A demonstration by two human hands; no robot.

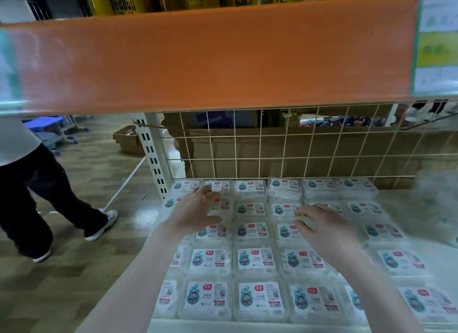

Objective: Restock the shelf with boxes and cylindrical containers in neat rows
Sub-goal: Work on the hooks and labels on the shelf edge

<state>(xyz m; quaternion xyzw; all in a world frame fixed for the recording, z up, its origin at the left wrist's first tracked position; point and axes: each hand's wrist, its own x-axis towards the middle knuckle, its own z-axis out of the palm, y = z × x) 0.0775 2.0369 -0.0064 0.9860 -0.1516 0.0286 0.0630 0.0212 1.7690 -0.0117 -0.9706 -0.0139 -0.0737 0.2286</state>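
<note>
My left hand (198, 210) lay flat on boxes (255, 258) near the shelf (247, 326) back-left corner. My right hand (322, 225) hovered mid-shelf, fingers spread, each grip holding nothing.

Left hand (198, 208) and right hand (322, 223) — outstretched, fingers spread, palms down

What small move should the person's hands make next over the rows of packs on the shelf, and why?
Probably lower both hands onto the packs beneath them and nudge those straight. The left hand and right hand spread open over the clear packs, holding nothing. The rows on the white shelf look nearly even, though the back right corner is bare, so tidying seems likeliest before adding stock.
</note>
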